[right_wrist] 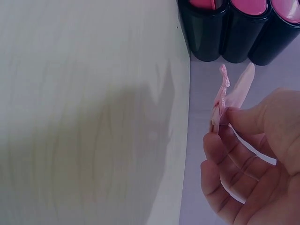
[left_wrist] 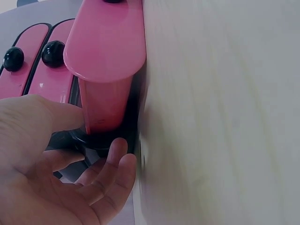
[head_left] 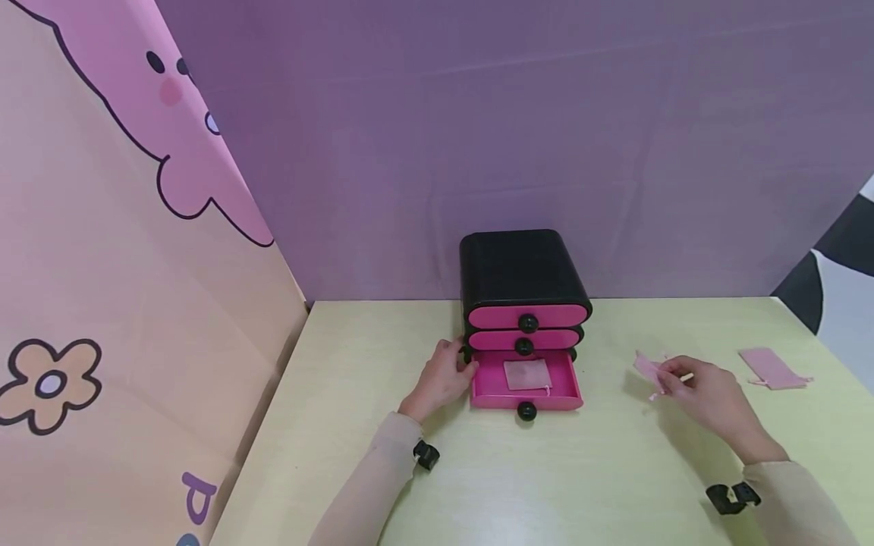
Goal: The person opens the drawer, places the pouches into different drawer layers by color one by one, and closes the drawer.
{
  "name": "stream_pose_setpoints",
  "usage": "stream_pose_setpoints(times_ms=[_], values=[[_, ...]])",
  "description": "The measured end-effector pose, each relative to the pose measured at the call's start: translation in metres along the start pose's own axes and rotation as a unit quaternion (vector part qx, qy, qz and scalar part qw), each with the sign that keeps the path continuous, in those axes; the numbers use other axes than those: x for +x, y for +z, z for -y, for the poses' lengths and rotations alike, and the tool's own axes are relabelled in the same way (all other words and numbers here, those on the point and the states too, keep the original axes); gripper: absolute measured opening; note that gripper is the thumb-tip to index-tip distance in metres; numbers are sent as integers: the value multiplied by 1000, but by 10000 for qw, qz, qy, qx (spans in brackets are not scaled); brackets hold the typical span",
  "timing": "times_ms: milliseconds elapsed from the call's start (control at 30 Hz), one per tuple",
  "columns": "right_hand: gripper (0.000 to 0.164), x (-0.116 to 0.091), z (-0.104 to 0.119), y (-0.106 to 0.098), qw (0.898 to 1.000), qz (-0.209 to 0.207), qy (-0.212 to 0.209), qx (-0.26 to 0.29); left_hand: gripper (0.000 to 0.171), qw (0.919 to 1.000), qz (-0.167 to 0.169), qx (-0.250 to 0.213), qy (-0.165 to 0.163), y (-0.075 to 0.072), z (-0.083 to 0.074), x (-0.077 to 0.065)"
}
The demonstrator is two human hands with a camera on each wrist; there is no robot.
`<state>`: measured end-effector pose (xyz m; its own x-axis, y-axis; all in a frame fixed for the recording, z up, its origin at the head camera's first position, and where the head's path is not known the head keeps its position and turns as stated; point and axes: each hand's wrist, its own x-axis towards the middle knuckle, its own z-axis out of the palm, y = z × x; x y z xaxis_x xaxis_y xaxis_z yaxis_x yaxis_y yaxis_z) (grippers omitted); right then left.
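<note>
A small black drawer cabinet [head_left: 522, 269] with pink drawer fronts stands on the table, its bottom drawer [head_left: 478, 390] pulled out. Inside that drawer lies a flat pink drawstring pouch [head_left: 527, 374]. My left hand [head_left: 442, 378] holds the cabinet's left side, thumb at the front edge by the open drawer and fingers along the side, as the left wrist view shows. To the right of the cabinet, my right hand [head_left: 706, 398] pinches a second pink pouch [right_wrist: 239, 89] between thumb and fingertips, above the table. Its drawstring cord hangs loose.
Another pink pouch [head_left: 773, 368] lies flat on the table [head_left: 546, 485], to the right of my right hand. A purple cloth backdrop [head_left: 532, 152] rises behind the cabinet, and a patterned panel [head_left: 136, 265] borders the table on the left.
</note>
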<state>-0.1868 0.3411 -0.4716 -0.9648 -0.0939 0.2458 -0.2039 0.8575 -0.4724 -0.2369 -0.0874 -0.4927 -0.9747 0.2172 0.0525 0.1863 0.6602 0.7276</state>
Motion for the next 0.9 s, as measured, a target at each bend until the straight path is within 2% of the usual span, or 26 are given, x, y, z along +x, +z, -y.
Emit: stream_pose_setpoints(times_ms=[467, 900], values=[[18, -6, 14, 10, 9995, 89, 87, 278, 59, 10000, 12, -26, 1, 0, 0, 1], [19, -10, 34, 18, 9990, -41, 8, 441, 59, 10000, -16, -11, -59, -1, -1, 0]])
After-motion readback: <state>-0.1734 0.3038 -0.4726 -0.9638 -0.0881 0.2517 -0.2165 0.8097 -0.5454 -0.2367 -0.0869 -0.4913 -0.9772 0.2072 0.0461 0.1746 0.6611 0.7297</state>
